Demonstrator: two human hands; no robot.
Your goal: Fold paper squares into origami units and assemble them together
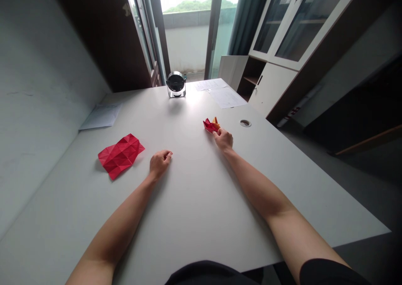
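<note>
My right hand (224, 139) reaches forward over the table, its thumb and fingers pinched at the near edge of a red origami figure (210, 125) with pointed ends. Right behind that lies an orange-yellow origami figure (215, 120), partly hidden by the red one; whether the two touch I cannot tell. Closer to me, my left hand (160, 162) rests on the tabletop with curled fingers, and nothing shows in them. To its left, apart from it, a creased sheet of red paper (122, 156) lies unfolded, with a grid of fold lines and raised corners.
The white table (188, 218) has a round cable hole (245, 123) at right. A round black-and-silver device (176, 84) stands at the far edge. Paper sheets (228, 97) lie at far right, others (101, 116) by the left wall. A cabinet (272, 86) stands beyond.
</note>
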